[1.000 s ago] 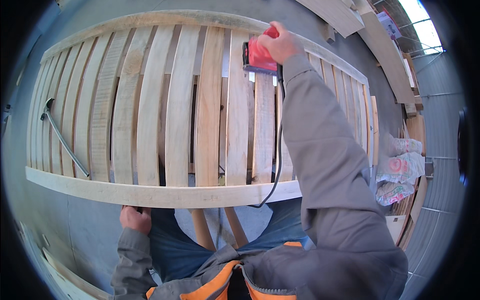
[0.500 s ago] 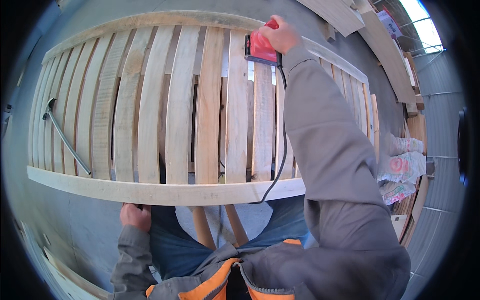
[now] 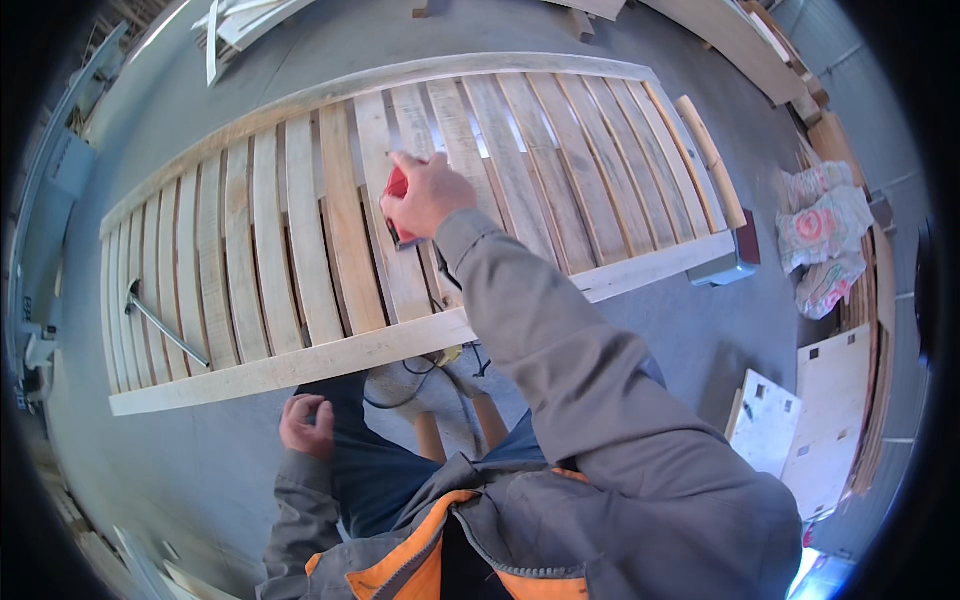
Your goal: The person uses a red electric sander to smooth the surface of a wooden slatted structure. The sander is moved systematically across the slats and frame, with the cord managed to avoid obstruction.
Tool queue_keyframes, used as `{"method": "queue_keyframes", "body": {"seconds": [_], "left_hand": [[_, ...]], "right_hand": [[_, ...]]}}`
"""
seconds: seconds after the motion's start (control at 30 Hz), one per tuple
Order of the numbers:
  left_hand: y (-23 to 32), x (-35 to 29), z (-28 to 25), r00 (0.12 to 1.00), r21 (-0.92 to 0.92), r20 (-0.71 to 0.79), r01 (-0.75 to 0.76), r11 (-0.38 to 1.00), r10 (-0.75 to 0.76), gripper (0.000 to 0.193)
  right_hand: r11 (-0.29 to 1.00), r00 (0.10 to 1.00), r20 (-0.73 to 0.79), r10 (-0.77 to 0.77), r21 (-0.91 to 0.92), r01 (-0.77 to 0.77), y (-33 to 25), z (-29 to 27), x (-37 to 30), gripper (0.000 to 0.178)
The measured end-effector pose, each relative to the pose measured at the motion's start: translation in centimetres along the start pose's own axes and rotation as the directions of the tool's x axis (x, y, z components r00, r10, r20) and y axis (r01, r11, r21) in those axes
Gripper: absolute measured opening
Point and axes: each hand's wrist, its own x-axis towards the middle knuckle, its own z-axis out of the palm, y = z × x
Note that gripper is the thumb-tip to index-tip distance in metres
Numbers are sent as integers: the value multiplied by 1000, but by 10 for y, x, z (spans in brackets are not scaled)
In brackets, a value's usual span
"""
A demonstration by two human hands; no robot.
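Sanding a big slatted wooden panel [image 3: 300, 230]

Right hand [image 3: 430, 192] is wrapped around a red power sander [image 3: 398, 205], pressed flat on the slats around the panel's middle. Left hand [image 3: 308, 425] hangs loosely curled, holding nothing, just below the near rail by the thigh. A hammer [image 3: 165, 325] lies near the panel's left end.

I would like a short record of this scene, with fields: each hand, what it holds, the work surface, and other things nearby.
right hand: grip closed on a red power sander, which rests on the slats
left hand: low by the person's thigh, holds nothing visible, apart from the wood
work surface: slatted wooden panel, pale boards side by side with rails along both long edges
cable: black cord hangs below the near rail
on the panel: hammer near the left end
floor, right: patterned sacks, plywood sheets
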Motion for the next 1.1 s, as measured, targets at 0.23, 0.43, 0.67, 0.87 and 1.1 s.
{"method": "queue_keyframes", "body": {"seconds": [0.23, 0.43, 0.67, 0.87, 1.1], "left_hand": [[199, 88, 34, 920, -80, 47, -386, 919, 390, 91], [226, 171, 126, 815, -179, 201, -514, 839, 543, 124], [238, 197, 153, 862, 109, 209, -490, 865, 462, 95], [271, 196, 175, 939, 359, 138, -344, 868, 315, 56], [278, 261, 170, 976, 498, 72, -216, 840, 207, 46]], "right_hand": [[992, 997, 39, 66, 109, -70, 29, -25, -50, 79], [956, 987, 126, 100, 261, -130, 35, -42, -70, 74], [851, 995, 88, 47, 518, -86, 72, -14, -53, 56], [633, 956, -276, 103, 759, 152, 139, -7, -115, 51], [838, 880, -319, 351, 526, -144, 257, 7, -265, 42]]}}
